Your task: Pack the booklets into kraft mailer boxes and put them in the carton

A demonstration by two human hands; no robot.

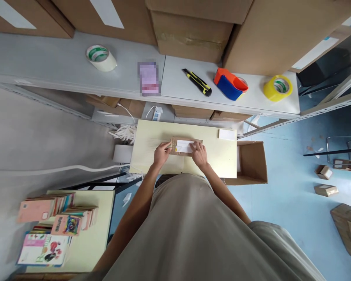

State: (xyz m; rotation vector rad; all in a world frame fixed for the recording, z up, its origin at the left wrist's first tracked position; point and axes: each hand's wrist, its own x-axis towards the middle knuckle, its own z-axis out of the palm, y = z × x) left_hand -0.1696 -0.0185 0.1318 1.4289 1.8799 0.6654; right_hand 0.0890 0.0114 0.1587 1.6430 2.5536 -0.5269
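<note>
A small flat cardboard package point(181, 153) lies on the pale yellow table in front of me. On its top sits a white label point(183, 146) with a small yellow mark at its left corner. My left hand point(162, 152) is closed at the package's left end, thumb and fingers pinching the edge where shiny tape shows. Curled fingers of my right hand point(199, 153) rest over the label's right end and grip the package there. The undersides of the package and the right fingertips are partly hidden.
A white stack of labels point(226, 134) lies at the table's point(219, 160) back right. An open carton point(253, 162) stands right of it. The shelf point(175, 74) holds a cutter point(197, 82), a tape dispenser point(230, 84) and tape rolls point(277, 88). Books point(46, 234) fill a side table.
</note>
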